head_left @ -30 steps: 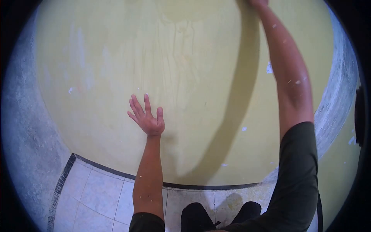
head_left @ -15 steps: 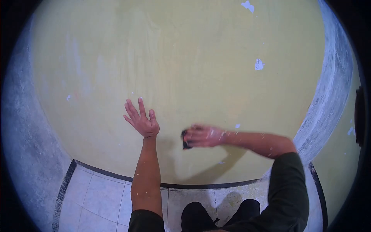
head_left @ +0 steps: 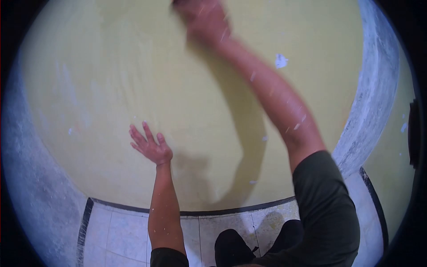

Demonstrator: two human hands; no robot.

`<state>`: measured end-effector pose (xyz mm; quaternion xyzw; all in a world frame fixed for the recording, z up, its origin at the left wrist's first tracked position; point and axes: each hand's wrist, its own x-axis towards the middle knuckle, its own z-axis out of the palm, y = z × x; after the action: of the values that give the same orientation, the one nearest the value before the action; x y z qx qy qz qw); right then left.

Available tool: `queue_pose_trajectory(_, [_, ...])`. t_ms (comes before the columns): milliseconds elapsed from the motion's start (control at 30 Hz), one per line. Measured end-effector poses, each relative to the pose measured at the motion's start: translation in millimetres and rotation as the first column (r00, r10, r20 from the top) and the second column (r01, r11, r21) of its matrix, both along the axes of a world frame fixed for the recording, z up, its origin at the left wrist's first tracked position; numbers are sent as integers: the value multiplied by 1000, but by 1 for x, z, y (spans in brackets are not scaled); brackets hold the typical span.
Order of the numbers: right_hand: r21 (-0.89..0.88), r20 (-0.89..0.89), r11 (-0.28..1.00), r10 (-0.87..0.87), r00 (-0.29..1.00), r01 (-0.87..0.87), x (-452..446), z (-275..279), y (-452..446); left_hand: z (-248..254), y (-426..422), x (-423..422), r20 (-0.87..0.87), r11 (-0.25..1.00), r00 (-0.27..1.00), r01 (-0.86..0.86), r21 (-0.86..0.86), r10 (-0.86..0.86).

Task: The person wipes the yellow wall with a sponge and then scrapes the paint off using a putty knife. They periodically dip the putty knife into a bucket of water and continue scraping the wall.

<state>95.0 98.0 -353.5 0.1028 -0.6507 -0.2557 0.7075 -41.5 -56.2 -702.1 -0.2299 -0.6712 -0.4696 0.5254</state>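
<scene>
A yellow-green wall (head_left: 204, 160) with faint streaks and pale patches fills most of the view. My left hand (head_left: 153, 147) rests on it with fingers spread and nothing held, left of centre. At the top of the view my right hand (head_left: 207, 20), smeared by motion, is closed around a small dark object (head_left: 180, 6), partly cut off by the top edge. What that object is cannot be made out. Pale flecks dot both forearms.
Grey-white bands border the wall, one on the left (head_left: 40, 173) and one on the right (head_left: 373, 89). Below, a dark strip (head_left: 231, 210) meets the tiled floor (head_left: 129, 229). My knees (head_left: 233, 247) show at the bottom. A dark object (head_left: 413, 133) stands at the right edge.
My right hand came down from the top to beside my left hand, then swept up again with the dark object. My left hand stays spread on the wall; the view has shifted slightly.
</scene>
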Motion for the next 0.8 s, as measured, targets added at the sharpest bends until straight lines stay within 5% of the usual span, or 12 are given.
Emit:
queue_pose_trajectory(33, [139, 147, 970, 179, 973, -199, -3, -38, -3, 0, -1, -1, -21, 1000, 1000, 17, -1, -17])
queue_pose_trajectory(67, [104, 224, 988, 90, 970, -116, 7, -95, -16, -1, -2, -3, -20, 1000, 1000, 10, -5, -10])
queue_pose_trajectory(100, [64, 258, 968, 218, 941, -242, 7, -146, -20, -2, 1, -1, -17, 1000, 1000, 2, 0, -2])
queue_pose_trajectory(200, [99, 548, 994, -98, 831, 52, 39, -308, -13, 0, 1, 3, -23, 1000, 1000, -19, -9, 19])
queue_pose_trajectory(333, [151, 846, 985, -84, 526, -86, 131, -454, 54, 0, 0, 3, 12, 998, 999, -38, -41, 38])
queue_pose_trajectory(367, [120, 836, 984, -30, 547, -130, 163, -467, 80, 1, 0, 3, -2, 999, 999, -36, -40, 36])
queue_pose_trajectory(500, [112, 762, 990, -142, 632, 87, 276, -393, 153, 0, 3, 2, -16, 998, 999, -43, -40, 43])
queue_pose_trajectory(567, [128, 475, 954, -300, 827, 272, 310, -304, 175, -1, 2, 2, -10, 998, 998, -57, -40, 57])
queue_pose_trajectory(633, [-141, 151, 821, -535, 831, 554, 325, -225, 223, -2, 0, 3, 6, 997, 998, -59, -51, 59])
queue_pose_trajectory(667, [-303, -80, 898, -358, 930, 320, 322, -172, 234, -1, 1, 4, -5, 998, 999, -52, -47, 52])
queue_pose_trajectory(700, [-458, -443, 881, -340, 830, 117, 297, -124, 242, 1, 0, 3, -26, 998, 999, -44, -43, 43])
queue_pose_trajectory(800, [-509, -657, 861, -378, 652, -13, 250, 5, 238, 2, 0, 5, -22, 997, 998, -62, -53, 61])
